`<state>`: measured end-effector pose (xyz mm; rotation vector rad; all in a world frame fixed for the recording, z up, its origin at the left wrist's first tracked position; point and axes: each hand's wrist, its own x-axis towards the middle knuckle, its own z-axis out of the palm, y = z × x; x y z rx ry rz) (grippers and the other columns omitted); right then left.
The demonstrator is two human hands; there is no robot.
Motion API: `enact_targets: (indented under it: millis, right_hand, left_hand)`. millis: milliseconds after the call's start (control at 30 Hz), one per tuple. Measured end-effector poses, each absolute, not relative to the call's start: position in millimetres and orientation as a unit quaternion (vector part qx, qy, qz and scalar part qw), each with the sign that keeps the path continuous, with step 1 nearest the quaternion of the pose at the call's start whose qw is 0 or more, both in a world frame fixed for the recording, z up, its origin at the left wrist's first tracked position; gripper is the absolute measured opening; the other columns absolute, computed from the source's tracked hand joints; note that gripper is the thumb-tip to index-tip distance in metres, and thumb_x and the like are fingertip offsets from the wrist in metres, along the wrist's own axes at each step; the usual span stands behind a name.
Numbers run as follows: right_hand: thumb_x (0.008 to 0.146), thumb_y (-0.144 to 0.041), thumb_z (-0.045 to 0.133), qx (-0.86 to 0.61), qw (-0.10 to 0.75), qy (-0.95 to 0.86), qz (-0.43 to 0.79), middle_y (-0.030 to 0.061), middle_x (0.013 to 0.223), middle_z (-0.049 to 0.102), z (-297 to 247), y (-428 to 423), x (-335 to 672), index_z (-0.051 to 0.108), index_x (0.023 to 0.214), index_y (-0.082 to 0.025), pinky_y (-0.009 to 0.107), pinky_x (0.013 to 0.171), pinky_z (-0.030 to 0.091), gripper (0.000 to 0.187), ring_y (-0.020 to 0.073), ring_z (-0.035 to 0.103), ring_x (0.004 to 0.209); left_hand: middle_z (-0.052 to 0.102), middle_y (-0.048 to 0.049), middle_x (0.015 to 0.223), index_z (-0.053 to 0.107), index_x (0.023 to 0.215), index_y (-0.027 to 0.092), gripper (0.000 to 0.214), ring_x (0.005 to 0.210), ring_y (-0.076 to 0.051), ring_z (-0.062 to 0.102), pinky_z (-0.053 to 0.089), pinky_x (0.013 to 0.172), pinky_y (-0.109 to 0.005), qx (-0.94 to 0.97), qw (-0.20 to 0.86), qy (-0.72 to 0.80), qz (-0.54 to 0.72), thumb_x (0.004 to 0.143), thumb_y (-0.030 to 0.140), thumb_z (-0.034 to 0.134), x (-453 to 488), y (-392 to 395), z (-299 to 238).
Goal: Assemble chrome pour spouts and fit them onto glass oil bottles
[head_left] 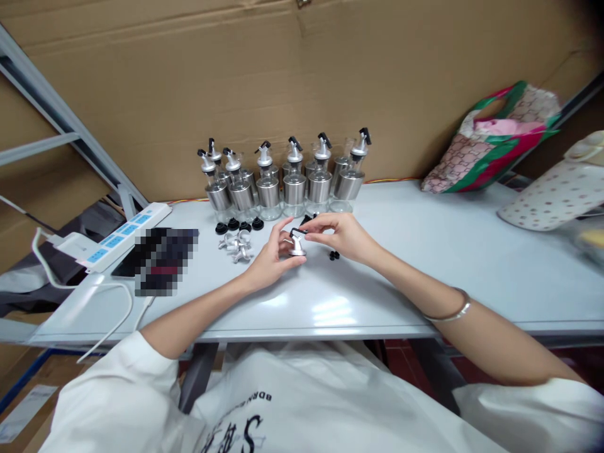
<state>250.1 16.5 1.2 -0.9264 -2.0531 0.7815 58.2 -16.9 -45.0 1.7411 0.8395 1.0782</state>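
Between the fingers and thumb of my left hand (pixel 268 263) is a silver bottle pourer (pixel 297 244), spout up, held just above the table. My right hand (pixel 348 236) pinches the black flip cap (pixel 299 232) at the top of that pourer. Left of my hands lie several silver pourer tops (pixel 236 245) in a small heap, with a row of black ribbed stoppers (pixel 245 226) behind them. Two or three tiny black pieces (pixel 334 255) rest below my right hand. More black parts behind that hand are partly hidden by its fingers.
Several glass-and-steel bottles (pixel 294 187) with pourers stand along the cardboard (pixel 302 82) at the back. A power strip (pixel 127 233) and a pixelated dark device lie left on the table (pixel 406 270). A patterned bag (pixel 491 145) and a dotted white container (pixel 552 195) occupy the right.
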Motion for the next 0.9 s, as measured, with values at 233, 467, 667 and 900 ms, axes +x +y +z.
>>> enact_targets:
  millis: [233,467,667,900]
  right_hand:
    - [0.073,-0.033,0.065,-0.356,0.362,-0.811,0.290,0.0041,0.072,0.068,-2.6,18.2,249.5,0.074,0.090,-0.017,0.030,0.068,0.047,0.025,0.0151,0.058,0.066]
    - [0.074,-0.024,0.060,-0.338,0.361,-0.826,0.270,0.0049,0.073,0.067,-2.8,17.5,248.2,0.072,0.076,-0.016,0.029,0.067,0.047,0.015,0.0142,0.058,0.064]
    - [0.076,-0.023,0.056,-0.347,0.354,-0.827,0.266,0.0061,0.079,0.071,1.0,13.4,247.3,0.071,0.078,-0.015,0.029,0.068,0.048,0.017,0.0156,0.061,0.069]
    - [0.075,-0.025,0.057,-0.354,0.332,-0.826,0.286,0.0051,0.080,0.071,-3.9,14.8,247.2,0.068,0.076,-0.015,0.030,0.073,0.048,0.015,0.0168,0.064,0.074]
  left_hand:
    - [0.043,0.0008,0.093,0.026,0.132,0.029,0.071,0.086,-0.011,0.057,0.046,0.087,-0.031,0.694,0.463,0.330,0.443,0.076,0.035,0.068,58.8,-19.1,-43.3]
    - [0.044,-0.0002,0.096,0.034,0.127,0.025,0.056,0.087,-0.010,0.055,0.046,0.089,-0.030,0.696,0.436,0.349,0.452,0.079,0.028,0.064,56.2,-17.2,-42.5]
    - [0.051,-0.0042,0.103,0.041,0.117,0.022,0.047,0.092,-0.013,0.056,0.046,0.090,-0.032,0.699,0.437,0.351,0.444,0.078,0.027,0.065,56.8,-18.6,-41.5]
    - [0.055,-0.0036,0.100,0.043,0.115,0.021,0.046,0.091,-0.014,0.056,0.046,0.088,-0.031,0.704,0.431,0.362,0.433,0.077,0.029,0.067,56.4,-18.4,-41.4]
